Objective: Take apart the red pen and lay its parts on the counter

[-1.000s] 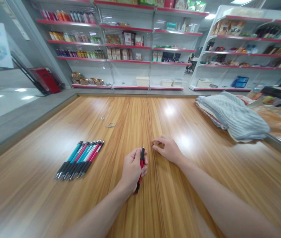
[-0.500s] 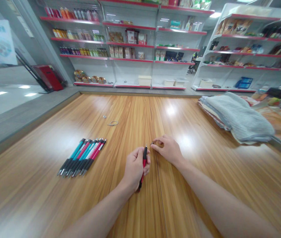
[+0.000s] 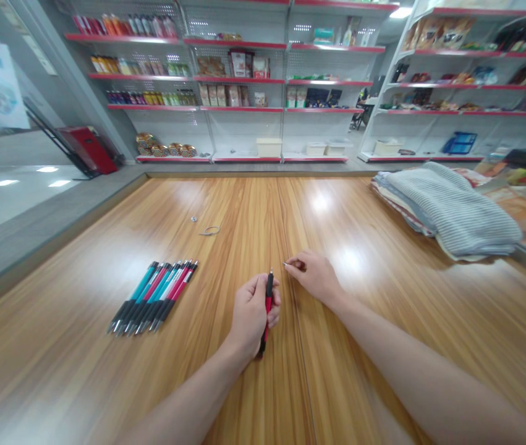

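Note:
My left hand (image 3: 252, 311) is closed around a red and black pen (image 3: 269, 301), which points up and away with its thin tip bare at the top. Just to the right, my right hand (image 3: 313, 275) pinches a small metallic piece (image 3: 285, 264), probably a pen tip, between thumb and forefinger. A short gap separates that piece from the pen. Left of my hands, a row of teal and red pens (image 3: 154, 296) with black grips lies side by side on the wooden table (image 3: 244, 210).
A thin looped cord (image 3: 211, 230) and a tiny round metal object (image 3: 193, 219) lie beyond the pens. Folded grey striped cloth (image 3: 452, 207) is stacked at the right, beside plastic bags (image 3: 525, 213). Shelves with goods (image 3: 239, 110) stand behind the table's raised edge.
My right fingers have turned slightly, and the small metallic piece now shows more clearly at their tips. My left hand keeps its hold on the pen. The view has shifted a little.

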Action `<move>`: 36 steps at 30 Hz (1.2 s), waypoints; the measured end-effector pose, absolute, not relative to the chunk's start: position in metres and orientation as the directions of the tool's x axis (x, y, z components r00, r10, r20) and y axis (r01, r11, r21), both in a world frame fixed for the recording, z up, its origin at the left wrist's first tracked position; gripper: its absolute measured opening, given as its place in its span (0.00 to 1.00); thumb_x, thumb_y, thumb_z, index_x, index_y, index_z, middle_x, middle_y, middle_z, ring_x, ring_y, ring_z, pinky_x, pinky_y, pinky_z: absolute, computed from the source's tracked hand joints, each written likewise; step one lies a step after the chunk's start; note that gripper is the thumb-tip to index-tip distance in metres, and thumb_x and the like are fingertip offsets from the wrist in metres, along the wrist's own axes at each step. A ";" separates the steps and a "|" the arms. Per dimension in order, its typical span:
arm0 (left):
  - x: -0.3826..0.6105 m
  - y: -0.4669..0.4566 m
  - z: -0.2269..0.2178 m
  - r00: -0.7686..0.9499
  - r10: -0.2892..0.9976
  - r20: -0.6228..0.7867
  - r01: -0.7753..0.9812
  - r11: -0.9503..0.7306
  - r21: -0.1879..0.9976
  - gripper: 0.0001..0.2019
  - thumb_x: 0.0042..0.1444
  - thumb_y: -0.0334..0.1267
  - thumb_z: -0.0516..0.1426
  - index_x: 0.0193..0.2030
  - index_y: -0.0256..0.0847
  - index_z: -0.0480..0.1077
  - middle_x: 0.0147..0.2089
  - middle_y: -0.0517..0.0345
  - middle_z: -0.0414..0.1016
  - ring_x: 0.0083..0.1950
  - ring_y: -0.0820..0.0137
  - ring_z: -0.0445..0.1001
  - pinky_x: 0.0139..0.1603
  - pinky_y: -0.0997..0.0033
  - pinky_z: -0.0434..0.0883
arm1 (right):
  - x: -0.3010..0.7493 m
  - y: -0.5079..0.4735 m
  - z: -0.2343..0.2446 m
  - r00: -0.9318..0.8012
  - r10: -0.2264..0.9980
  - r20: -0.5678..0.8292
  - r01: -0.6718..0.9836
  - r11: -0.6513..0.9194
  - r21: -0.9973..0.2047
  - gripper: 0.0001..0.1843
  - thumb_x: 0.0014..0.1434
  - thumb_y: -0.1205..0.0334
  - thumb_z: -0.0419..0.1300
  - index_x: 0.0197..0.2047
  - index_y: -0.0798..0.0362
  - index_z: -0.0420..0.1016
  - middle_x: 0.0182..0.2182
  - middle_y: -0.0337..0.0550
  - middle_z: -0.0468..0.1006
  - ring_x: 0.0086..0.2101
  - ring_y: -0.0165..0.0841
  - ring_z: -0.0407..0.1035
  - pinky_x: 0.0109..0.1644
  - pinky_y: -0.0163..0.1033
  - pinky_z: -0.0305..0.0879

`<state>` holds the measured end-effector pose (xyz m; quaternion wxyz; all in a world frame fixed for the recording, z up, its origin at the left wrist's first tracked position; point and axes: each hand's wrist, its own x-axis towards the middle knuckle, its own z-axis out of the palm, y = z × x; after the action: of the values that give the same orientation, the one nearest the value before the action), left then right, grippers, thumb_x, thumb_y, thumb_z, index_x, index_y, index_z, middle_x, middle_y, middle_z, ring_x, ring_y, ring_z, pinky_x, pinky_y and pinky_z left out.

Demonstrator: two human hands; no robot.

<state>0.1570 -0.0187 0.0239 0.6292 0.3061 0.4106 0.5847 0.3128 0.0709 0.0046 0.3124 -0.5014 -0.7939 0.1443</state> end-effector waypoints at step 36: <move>0.156 -0.018 0.023 -0.012 0.990 -0.138 -0.488 0.115 0.865 0.13 0.61 0.47 0.54 0.37 0.37 0.66 0.25 0.65 0.66 0.13 0.84 0.55 0.11 0.82 0.53 | 0.314 0.069 0.000 -0.342 0.804 0.487 0.646 0.577 -0.499 0.07 0.55 0.68 0.61 0.37 0.52 0.79 0.29 0.41 0.77 0.32 0.33 0.69 0.42 0.38 0.63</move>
<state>0.1556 -0.0184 0.0230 0.6294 0.3126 0.4016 0.5873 0.3137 0.0690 0.0000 0.3598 -0.4465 -0.8119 0.1093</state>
